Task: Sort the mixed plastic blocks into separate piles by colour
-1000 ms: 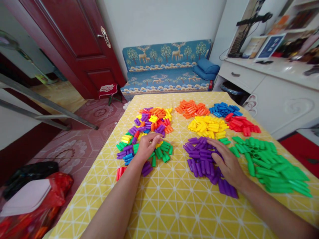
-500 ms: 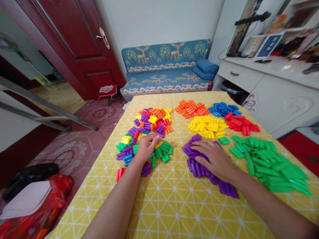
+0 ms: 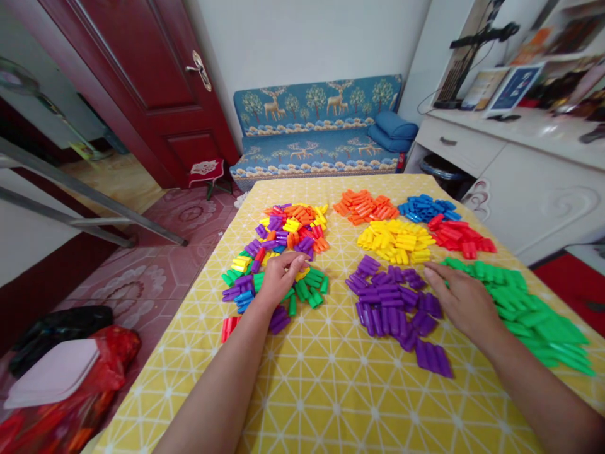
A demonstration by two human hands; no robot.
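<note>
Coloured plastic pegs lie on a table with a yellow patterned cloth (image 3: 331, 391). My left hand (image 3: 278, 280) rests on the near part of a mixed-colour pile (image 3: 283, 243), fingers curled loosely over some pegs; what it holds, if anything, is hidden. My right hand (image 3: 460, 299) lies flat with fingers spread between the purple pile (image 3: 392, 302) and the green pile (image 3: 524, 309), covering the green pile's left edge. Sorted piles sit further back: orange (image 3: 363, 207), blue (image 3: 425, 208), yellow (image 3: 396, 241) and red (image 3: 460, 238).
A red peg (image 3: 229, 328) lies alone near the table's left edge. A blue patterned sofa (image 3: 316, 135) stands behind the table, a dark red door (image 3: 137, 82) at left, a white cabinet (image 3: 520, 170) at right. A red bag (image 3: 61, 391) lies on the floor.
My right hand slid off the purple pile to the right and now sits at the green pile's left edge. My left hand has stayed on the mixed pile.
</note>
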